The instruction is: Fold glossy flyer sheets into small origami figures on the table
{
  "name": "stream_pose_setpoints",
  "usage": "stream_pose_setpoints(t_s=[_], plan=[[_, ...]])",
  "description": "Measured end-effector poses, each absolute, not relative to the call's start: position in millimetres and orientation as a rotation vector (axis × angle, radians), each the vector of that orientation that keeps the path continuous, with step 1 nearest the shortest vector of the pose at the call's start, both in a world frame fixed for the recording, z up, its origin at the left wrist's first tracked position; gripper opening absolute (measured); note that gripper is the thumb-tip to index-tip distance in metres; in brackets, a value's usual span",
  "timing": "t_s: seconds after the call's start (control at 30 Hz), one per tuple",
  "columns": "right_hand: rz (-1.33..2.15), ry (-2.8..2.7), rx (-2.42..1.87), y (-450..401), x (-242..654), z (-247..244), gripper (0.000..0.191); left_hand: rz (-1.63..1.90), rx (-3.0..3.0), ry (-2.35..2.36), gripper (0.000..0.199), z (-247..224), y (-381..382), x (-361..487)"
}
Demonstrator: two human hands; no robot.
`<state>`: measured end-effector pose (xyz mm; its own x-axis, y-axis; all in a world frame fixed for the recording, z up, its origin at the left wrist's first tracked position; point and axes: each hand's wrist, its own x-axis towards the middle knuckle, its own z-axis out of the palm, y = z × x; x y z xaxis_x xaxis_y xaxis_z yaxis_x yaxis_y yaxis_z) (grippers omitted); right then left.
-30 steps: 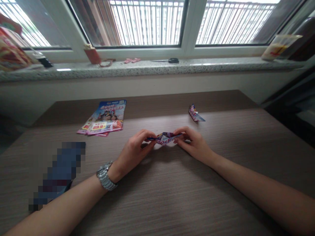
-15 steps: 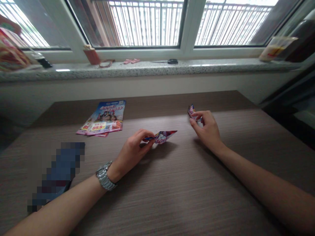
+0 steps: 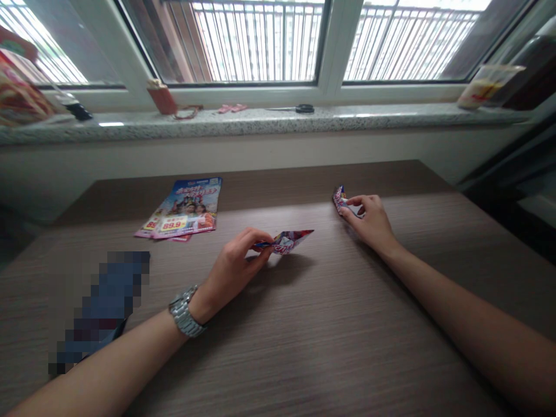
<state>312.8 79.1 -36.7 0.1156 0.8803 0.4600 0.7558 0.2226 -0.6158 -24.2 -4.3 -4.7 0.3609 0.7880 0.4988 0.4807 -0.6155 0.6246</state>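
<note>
So down at the lower left of the frame there's a pixelated dark blue item (image 3: 106,301) lying on the wood-look tabletop (image 3: 295,341), with the left forearm crossing near its bottom end. A chunky silver watch (image 3: 186,311) is sitting on that wrist. The left hand (image 3: 237,258) is pinching one end of a folded paper boat shape (image 3: 286,241) between thumb and fingers, right around the middle of the frame, and the other pointed end is sticking out to the right, with a shadow showing below it on the wood. Over right of center and a bit farther back, the right hand (image 3: 369,220) is gripping the near right part of a second folded paper piece (image 3: 339,200), thumb on one side and fingers on the other; its colorful far end is showing past the fingertips. Left of center, a little stack of glossy flyers (image 3: 189,208) is lying flat, with 89.9 printed on the top one. Behind the tabletop, the speckled stone windowsill (image 3: 243,124) is holding a small red container (image 3: 162,98), some pink bits (image 3: 232,108), dark-handled scissors (image 3: 305,109) and, at the upper right, a clear plastic cup (image 3: 489,87). Behind that, railings are showing through the window (image 3: 260,43).
</note>
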Motion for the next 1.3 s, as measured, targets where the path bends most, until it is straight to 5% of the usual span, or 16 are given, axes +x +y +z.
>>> stream_pose_setpoints(t_s=[0.83,1.3], plan=[[0.559,-2.084,-0.893,31.7,265.1,-9.7,0.007,1.414,1.908,1.194,0.013,-1.4,-6.4,-24.0],[0.685,-2.218,-0.654,16.1,252.9,-11.1,0.013,1.323,1.916,1.202,0.012,-2.7,-3.2,-24.3]])
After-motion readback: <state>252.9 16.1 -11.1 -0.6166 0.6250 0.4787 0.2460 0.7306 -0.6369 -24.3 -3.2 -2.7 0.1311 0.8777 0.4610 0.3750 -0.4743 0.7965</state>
